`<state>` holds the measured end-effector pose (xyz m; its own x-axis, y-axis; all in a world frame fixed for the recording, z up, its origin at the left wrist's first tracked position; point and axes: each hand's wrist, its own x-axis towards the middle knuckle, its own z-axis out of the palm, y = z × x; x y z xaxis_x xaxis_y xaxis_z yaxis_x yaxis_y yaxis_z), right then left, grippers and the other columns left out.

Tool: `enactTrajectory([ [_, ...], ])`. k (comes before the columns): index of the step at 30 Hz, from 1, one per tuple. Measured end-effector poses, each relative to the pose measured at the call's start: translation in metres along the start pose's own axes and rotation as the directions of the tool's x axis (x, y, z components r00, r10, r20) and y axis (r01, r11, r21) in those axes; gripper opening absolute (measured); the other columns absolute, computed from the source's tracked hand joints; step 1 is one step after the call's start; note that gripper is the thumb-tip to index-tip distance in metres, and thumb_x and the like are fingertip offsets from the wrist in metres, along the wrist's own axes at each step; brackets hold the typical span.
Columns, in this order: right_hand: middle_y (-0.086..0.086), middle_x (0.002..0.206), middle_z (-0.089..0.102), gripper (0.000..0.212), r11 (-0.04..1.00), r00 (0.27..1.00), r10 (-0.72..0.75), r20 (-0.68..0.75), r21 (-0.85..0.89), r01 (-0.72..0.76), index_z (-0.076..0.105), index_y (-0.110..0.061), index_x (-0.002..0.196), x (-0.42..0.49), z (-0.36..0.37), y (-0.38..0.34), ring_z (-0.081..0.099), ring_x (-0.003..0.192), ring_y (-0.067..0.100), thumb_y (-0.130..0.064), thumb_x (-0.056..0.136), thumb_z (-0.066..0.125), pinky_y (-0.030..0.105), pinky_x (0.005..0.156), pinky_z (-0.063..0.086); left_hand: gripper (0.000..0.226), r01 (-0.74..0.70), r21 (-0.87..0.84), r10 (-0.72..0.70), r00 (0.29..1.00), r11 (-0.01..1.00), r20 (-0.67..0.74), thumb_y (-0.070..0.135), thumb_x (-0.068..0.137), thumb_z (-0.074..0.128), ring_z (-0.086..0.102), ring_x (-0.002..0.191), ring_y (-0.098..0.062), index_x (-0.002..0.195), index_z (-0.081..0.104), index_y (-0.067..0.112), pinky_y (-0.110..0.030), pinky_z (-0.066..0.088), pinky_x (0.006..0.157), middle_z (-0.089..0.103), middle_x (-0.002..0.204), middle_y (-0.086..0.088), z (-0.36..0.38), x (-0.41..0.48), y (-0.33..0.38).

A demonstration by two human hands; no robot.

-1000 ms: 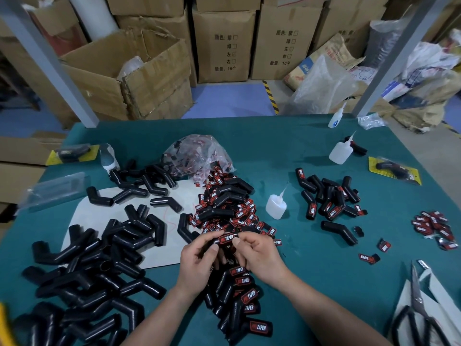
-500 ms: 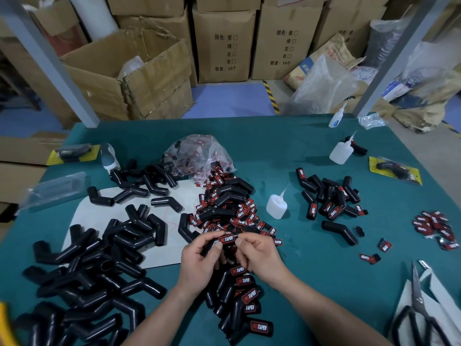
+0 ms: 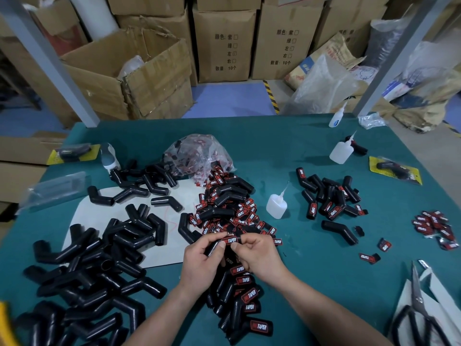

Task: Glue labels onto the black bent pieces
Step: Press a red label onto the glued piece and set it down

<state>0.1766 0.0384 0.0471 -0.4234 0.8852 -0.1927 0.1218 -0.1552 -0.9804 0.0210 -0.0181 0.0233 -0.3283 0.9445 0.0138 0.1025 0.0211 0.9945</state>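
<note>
Two hands meet: the left hand [image 3: 202, 258] curls around a black bent piece [image 3: 212, 247], thumb beside its red label [image 3: 230, 240]; the right hand [image 3: 258, 255] pinches the label's other end. A glue bottle [image 3: 275, 207] stands beyond the right hand.

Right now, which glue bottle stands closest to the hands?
The glue bottle beside the label heap, mid-table; the other two sit farther back on the right.

Thumb of left hand [image 3: 202, 260] perhaps crept toward label [image 3: 230, 239].
</note>
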Motion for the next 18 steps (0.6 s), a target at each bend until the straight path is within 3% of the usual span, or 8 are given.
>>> enactTrajectory([
  [6, 0.000, 0.042, 0.052, 0.032, 0.999, 0.999, 0.017, 0.046, -0.029, -0.016, 0.060, -0.024, 0.061, 0.0010, -0.0028, 0.0015, 0.038, 0.035, 0.011, -0.026, 0.092, 0.055, 0.020, 0.041, 0.033, 0.044, 0.055, -0.051, -0.053, 0.998, 0.997, 0.041, 0.003, 0.100, 0.064, 0.053, 0.046, -0.012, 0.102, 0.077, 0.045, -0.020, 0.041, 0.044, 0.063, 0.055, -0.004, -0.0029, 0.0035, -0.0037],
  [12, 0.006, 0.042, 0.050, 0.025, 0.998, 0.997, 0.056, 0.060, 0.018, -0.057, 0.068, -0.019, 0.069, 0.0040, -0.0033, 0.0071, 0.035, 0.034, 0.015, -0.036, 0.086, 0.076, 0.021, 0.039, 0.031, 0.033, -0.029, 0.019, 0.028, 0.999, 0.999, 0.036, -0.002, 0.097, 0.066, 0.056, 0.049, -0.001, 0.109, 0.074, 0.028, -0.013, 0.044, 0.051, 0.069, 0.064, 0.001, -0.0010, -0.0003, -0.0031],
  [16, 0.006, 0.041, 0.049, 0.025, 0.998, 0.996, 0.036, 0.079, 0.049, -0.040, 0.066, -0.014, 0.071, 0.0022, -0.0025, 0.0082, 0.036, 0.034, 0.015, -0.029, 0.091, 0.065, 0.025, 0.041, 0.033, 0.024, -0.063, 0.018, 0.063, 0.998, 0.998, 0.008, 0.007, 0.094, 0.066, 0.059, 0.053, 0.001, 0.108, 0.074, 0.026, -0.011, 0.046, 0.056, 0.073, 0.074, 0.009, 0.0006, -0.0015, -0.0018],
  [18, 0.006, 0.041, 0.050, 0.026, 0.999, 0.994, 0.029, 0.109, 0.036, -0.033, 0.065, -0.018, 0.067, 0.0022, -0.0048, 0.0051, 0.036, 0.034, 0.017, -0.025, 0.090, 0.055, 0.028, 0.042, 0.033, 0.021, -0.079, 0.007, 0.079, 0.997, 0.997, -0.009, 0.016, 0.091, 0.067, 0.065, 0.065, -0.001, 0.108, 0.075, 0.027, -0.015, 0.051, 0.064, 0.077, 0.090, 0.010, 0.0001, -0.0008, -0.0012],
])
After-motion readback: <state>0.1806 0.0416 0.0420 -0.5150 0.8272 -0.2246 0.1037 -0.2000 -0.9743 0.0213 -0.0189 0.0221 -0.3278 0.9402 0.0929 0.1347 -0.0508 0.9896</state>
